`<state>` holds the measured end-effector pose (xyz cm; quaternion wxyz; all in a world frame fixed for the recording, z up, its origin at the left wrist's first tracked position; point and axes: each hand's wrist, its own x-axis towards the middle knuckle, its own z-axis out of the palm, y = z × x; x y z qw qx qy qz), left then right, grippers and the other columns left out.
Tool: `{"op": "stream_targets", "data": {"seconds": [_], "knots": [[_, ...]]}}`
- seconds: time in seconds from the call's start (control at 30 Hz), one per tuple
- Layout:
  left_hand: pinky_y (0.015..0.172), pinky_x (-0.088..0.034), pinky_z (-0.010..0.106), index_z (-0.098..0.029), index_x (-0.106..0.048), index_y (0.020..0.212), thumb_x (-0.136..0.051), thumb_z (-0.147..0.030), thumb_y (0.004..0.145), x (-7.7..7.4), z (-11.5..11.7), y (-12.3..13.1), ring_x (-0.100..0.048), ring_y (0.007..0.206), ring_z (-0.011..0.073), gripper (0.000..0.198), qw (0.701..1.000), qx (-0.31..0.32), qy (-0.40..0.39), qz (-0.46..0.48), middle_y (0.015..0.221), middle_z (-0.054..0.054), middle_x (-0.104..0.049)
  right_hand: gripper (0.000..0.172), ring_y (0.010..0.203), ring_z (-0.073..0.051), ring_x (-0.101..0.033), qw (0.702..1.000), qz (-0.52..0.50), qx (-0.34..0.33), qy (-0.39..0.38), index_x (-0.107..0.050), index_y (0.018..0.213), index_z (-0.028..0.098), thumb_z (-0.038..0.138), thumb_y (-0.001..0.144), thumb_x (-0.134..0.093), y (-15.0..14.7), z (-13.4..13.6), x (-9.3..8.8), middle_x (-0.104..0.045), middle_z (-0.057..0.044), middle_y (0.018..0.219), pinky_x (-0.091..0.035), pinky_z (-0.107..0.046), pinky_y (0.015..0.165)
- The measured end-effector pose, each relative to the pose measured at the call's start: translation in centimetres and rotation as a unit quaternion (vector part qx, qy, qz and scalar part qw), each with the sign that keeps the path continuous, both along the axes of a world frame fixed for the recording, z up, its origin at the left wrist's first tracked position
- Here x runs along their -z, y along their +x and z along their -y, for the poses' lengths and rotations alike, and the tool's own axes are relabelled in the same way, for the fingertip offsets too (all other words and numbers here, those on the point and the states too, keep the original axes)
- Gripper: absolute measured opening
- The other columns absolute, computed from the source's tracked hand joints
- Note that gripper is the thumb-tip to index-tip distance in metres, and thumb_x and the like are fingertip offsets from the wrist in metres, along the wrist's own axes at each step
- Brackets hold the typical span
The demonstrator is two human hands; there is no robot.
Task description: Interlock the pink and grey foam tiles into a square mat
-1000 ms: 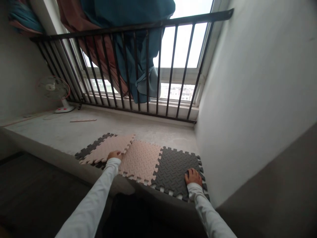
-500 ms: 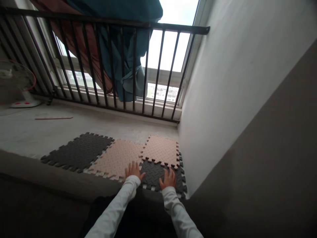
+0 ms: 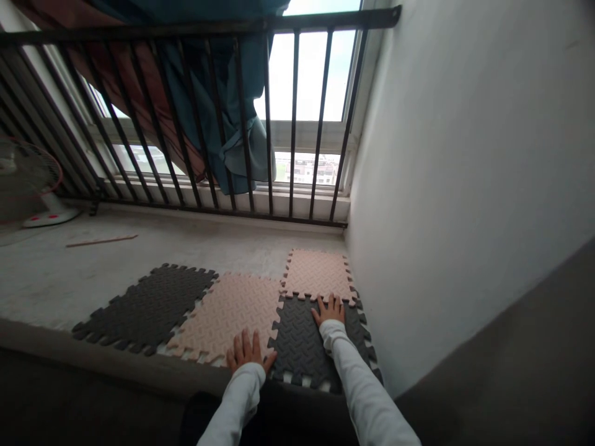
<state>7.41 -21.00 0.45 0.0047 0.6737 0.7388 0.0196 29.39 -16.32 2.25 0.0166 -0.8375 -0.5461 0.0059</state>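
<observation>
My left hand (image 3: 246,351) lies with fingers spread on the front right part of a beige foam mat tile (image 3: 232,306), its thumb near the seam with a dark grey foam tile (image 3: 300,337). On that dark tile's far part rests my right hand (image 3: 331,309), fingers apart, fingertips at the near edge of another beige tile (image 3: 318,272). That farther beige tile sits behind the dark one, against the right wall. At the left, a second dark grey tile (image 3: 144,306) lies beside the first beige tile, with a narrow gap showing between them.
A black metal railing (image 3: 199,28) runs before the window, with blue and pink curtains (image 3: 209,105) hanging behind it. At the far left stands a fan (image 3: 51,214). A thin reddish strip (image 3: 102,240) lies on the ledge. A white wall (image 3: 441,155) bounds the right side.
My right hand has moved forward over the dark tile to its far seam. The far beige tile no longer overlaps the dark one as much. My left hand stays by the beige tile; the view has shifted.
</observation>
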Motion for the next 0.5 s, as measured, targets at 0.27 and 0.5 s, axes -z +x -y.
{"op": "stream_targets", "data": {"seconds": [0.27, 0.5], "knots": [[0.098, -0.006, 0.05, -0.022, -0.033, 0.125, -0.043, -0.054, 0.067, 0.1, 0.1, -0.1, -0.015, 0.124, 0.0301, 0.068, 1.0, 0.002, -0.017, 0.006, 0.136, 0.01, -0.023, 0.068, 0.125, -0.029, -0.006, 1.0, -0.001, -0.009, -0.022, -0.021, 0.129, 0.027, 0.063, 0.072, -0.027, 2.9, -3.5, 0.3, -0.013, -0.009, 0.139, -0.006, -0.046, 0.097], [0.099, -0.005, 0.049, -0.023, -0.033, 0.125, -0.044, -0.055, 0.066, -0.5, 0.3, 0.2, -0.013, 0.125, 0.0296, 0.068, 1.0, -0.01, -0.025, -0.007, 0.137, 0.009, -0.021, 0.064, 0.126, -0.026, -0.008, 0.998, -0.013, 0.006, -0.057, -0.019, 0.129, 0.031, 0.063, 0.074, -0.015, 3.6, -5.0, -0.5, -0.013, -0.006, 0.14, -0.005, -0.044, 0.097]]}}
